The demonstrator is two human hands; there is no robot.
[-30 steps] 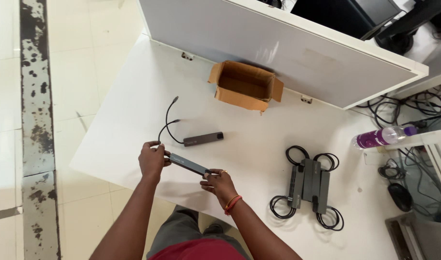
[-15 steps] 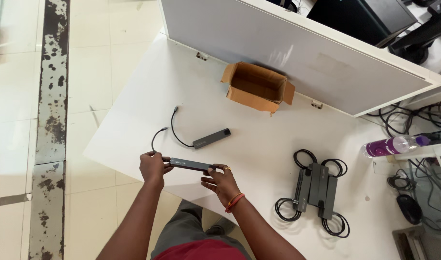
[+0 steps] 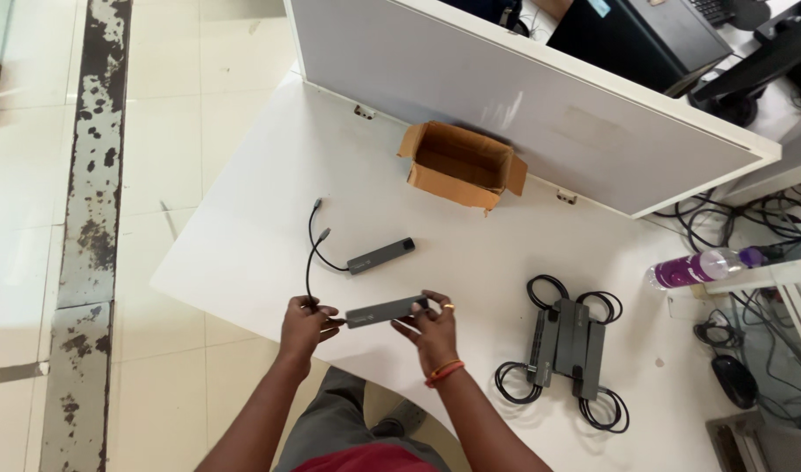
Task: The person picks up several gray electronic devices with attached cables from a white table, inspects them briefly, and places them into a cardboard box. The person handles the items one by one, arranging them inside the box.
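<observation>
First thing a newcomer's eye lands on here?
Both hands, left hand and right hand, hold a slim grey adapter bar by its ends at the white table's near edge. An open cardboard box sits by the partition; a stack of similar adapters lies at right.

The left hand (image 3: 306, 325) is covering one end of the slim grey adapter (image 3: 385, 310), and the right hand (image 3: 433, 332) is hiding the other. Near the adapter, the desk (image 3: 243, 236) is running out of frame below. Right of it, a mouse (image 3: 733, 379) is showing too small to make out clearly.
</observation>
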